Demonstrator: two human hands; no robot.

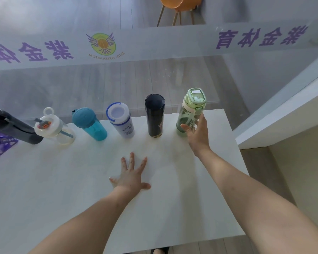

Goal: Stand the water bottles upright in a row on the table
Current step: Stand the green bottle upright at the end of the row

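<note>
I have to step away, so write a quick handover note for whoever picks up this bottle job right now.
Left hand: open, flat on the table, holding nothing.
Right hand: open, fingers against the green bottle at the right end, not clearly gripping it.
Bottles: six stand in a row along the far edge, from the left: dark grey bottle, clear bottle, teal bottle, white bottle, black bottle, then the green one.
Done: all appear upright.
Left: probably just let go of the green bottle and check the spacing.
</note>
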